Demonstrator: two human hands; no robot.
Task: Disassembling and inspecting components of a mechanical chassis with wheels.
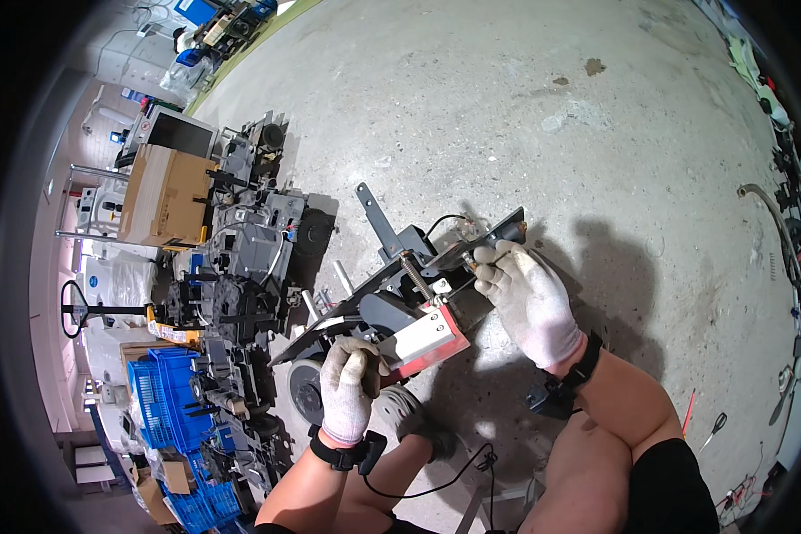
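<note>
In front of me a dark wheeled machine frame [365, 298] lies tilted on the concrete floor. It carries a coil spring [416, 278], a wheel [306, 392] and a white plate with red edging [424, 343]. My left hand [345, 392], in a whitish glove, has its fingers curled at the left end of the red-edged plate; what they grip is hidden. My gloved right hand [529, 298] is at the frame's right end, fingers bent close together beside a small metal part [469, 260]. Whatever lies in these fingers is too small to make out.
On the left stands a long row of similar dark wheeled machines [249, 240]. Beyond it are a cardboard box [165, 196], blue crates [165, 400] and a yellow pallet truck [171, 329]. Scissors [715, 427] and a red rod [689, 411] lie at the right. A black cable [418, 494] hangs near my legs.
</note>
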